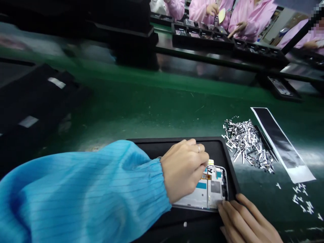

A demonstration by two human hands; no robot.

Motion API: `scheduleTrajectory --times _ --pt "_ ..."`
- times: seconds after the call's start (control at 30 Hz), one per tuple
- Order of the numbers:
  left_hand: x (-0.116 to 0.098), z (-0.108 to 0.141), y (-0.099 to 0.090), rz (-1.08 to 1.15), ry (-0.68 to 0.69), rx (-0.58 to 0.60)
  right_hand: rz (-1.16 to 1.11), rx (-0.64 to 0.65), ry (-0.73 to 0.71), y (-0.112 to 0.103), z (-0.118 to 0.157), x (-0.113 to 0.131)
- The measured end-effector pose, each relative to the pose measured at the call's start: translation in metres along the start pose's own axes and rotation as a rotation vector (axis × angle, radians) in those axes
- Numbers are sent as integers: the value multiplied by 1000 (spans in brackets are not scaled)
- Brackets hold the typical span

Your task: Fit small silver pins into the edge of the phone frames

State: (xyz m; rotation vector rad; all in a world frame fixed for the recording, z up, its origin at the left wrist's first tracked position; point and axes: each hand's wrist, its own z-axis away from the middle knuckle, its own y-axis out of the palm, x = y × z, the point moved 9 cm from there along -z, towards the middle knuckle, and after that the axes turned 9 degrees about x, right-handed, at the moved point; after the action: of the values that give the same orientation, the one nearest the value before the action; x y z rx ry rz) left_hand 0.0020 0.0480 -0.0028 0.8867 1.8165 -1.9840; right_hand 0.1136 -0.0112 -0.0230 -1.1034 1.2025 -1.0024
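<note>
A phone frame with a silver rim and inner parts lies in a black tray. My left hand, in a blue sleeve and wearing a ring, is closed over the upper left part of the frame. Its fingertips are bent down and hidden, so what they hold cannot be made out. A small yellowish piece shows beside them. At the frame's lower right corner rests my right hand, fingers extended, their tips touching the rim.
Right of the tray lie a pile of small silver strips, a black-and-white sheet and scattered white bits. Black trays stand left. Across the bench, people in pink sleeves work behind parts trays.
</note>
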Motion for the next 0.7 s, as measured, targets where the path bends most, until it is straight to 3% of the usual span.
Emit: scheduleTrajectory --times 0.17,0.33,0.47,0.7 --pt "2 -7 2 229 -87 -31 -237 -232 239 -26 -6 -43" --pt "3 -9 4 214 -95 -52 -701 -264 510 -7 -13 -88" --pt "0 -8 14 31 -45 -22 -791 -299 540 4 -18 -93" --pt "0 -7 25 -203 -48 48 -666 -344 501 -7 -7 -79"
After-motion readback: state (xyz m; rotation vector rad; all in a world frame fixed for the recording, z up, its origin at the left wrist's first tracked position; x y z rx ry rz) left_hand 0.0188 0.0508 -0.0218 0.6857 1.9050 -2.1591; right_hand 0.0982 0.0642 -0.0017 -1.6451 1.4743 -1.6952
